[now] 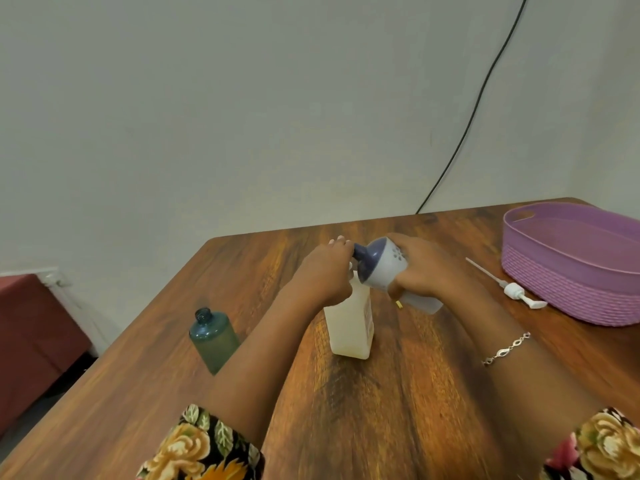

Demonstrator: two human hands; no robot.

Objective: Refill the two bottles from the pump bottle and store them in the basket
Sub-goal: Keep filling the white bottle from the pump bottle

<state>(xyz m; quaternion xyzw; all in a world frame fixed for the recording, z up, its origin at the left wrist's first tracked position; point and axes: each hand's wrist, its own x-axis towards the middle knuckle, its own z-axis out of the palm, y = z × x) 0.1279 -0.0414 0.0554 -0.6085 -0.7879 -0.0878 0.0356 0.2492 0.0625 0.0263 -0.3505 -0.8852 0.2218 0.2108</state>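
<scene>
Here, both hands grip the tilted purple-capped bottle.

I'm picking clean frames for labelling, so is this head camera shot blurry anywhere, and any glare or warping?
Head view: the left hand on the blue cap and right hand round the white bottle look motion-smeared; head view: a warm sheen lies on the table between the forearms; head view: wide-angle tilt slants the table edges.

Purple basket, teal bottle, floral sleeves
</scene>
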